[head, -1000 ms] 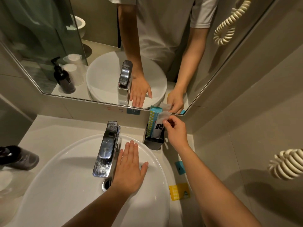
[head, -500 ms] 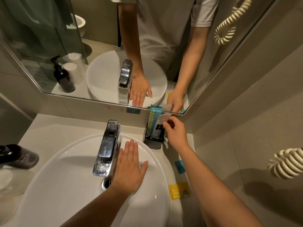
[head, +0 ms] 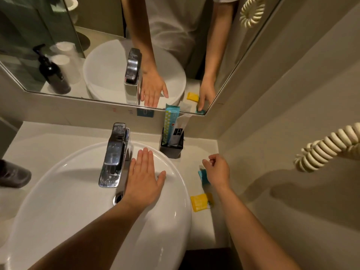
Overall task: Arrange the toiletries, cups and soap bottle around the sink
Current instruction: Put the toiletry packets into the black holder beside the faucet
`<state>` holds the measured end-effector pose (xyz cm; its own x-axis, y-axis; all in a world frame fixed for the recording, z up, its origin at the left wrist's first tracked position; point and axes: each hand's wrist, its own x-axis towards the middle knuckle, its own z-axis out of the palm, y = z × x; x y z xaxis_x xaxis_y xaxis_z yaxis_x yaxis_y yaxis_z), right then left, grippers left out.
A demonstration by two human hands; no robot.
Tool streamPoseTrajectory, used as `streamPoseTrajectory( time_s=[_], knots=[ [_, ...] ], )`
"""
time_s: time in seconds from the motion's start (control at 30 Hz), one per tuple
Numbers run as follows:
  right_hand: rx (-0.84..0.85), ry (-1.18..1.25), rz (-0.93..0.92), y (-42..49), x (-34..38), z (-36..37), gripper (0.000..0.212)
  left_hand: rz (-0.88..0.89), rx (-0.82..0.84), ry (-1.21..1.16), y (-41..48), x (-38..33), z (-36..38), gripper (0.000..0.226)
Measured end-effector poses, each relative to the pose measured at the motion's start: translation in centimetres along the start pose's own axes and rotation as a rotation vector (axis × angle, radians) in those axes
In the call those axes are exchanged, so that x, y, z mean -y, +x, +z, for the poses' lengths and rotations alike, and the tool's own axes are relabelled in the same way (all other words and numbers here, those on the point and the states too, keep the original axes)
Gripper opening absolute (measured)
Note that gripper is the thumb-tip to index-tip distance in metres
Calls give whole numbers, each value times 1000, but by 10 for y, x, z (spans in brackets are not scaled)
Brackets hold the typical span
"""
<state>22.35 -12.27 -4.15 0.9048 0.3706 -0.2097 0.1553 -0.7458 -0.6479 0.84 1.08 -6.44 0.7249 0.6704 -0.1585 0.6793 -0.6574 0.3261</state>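
My left hand (head: pixel 144 178) lies flat, fingers spread, on the back rim of the white sink (head: pixel 78 211), just right of the chrome faucet (head: pixel 115 152). My right hand (head: pixel 218 170) hovers with loosely curled fingers over a small blue packet (head: pixel 202 175) on the counter and holds nothing. A black holder (head: pixel 171 149) in the back corner contains a tall teal dotted packet (head: pixel 169 121) and a white sachet (head: pixel 178 131). A yellow packet (head: pixel 199 201) lies nearer me. The dark soap bottle (head: pixel 13 176) stands at the left edge, partly cut off.
The mirror (head: pixel 97 26) above the counter reflects two plastic-wrapped cups beside the soap bottle. A cream coiled cord (head: pixel 327 145) hangs off the right wall. The counter strip to the right of the sink is narrow and ends at the tiled wall.
My right hand has let go of the white sachet, now standing in the black holder, and has drawn back down to above the blue packet. My left hand has stayed put.
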Motion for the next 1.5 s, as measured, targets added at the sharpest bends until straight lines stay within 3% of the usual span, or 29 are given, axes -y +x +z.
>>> streamPoseTrajectory(
  time_s=[0.17, 0.4, 0.53, 0.7, 0.83, 1.03, 1.37, 1.5],
  knots=[
    [33, -233, 87, -11, -38, 6, 40, 1, 8, 3, 0, -1, -2, 87],
    [-10, -501, 120, -24, -29, 22, 51, 4, 18, 14, 1, 2, 0, 86],
    [-9, -524, 132, -28, -25, 28, 56, 4, 15, 13, 1, 1, -2, 85],
    [-4, -368, 119, -24, -29, 28, 58, -1, 10, 19, 2, 1, -1, 85],
    [-59, 81, 160, -22, -31, 26, 58, -4, 20, 16, 2, 1, -1, 85],
    [-41, 290, 178, -24, -22, 13, 11, -6, 24, 11, 2, 2, 1, 86],
    [1, 511, -179, -20, 63, -25, 18, 4, -14, 2, 2, 2, 2, 86],
    [-13, 480, -379, -14, 99, -23, 18, 18, -45, -6, 2, 3, 5, 88]
  ],
)
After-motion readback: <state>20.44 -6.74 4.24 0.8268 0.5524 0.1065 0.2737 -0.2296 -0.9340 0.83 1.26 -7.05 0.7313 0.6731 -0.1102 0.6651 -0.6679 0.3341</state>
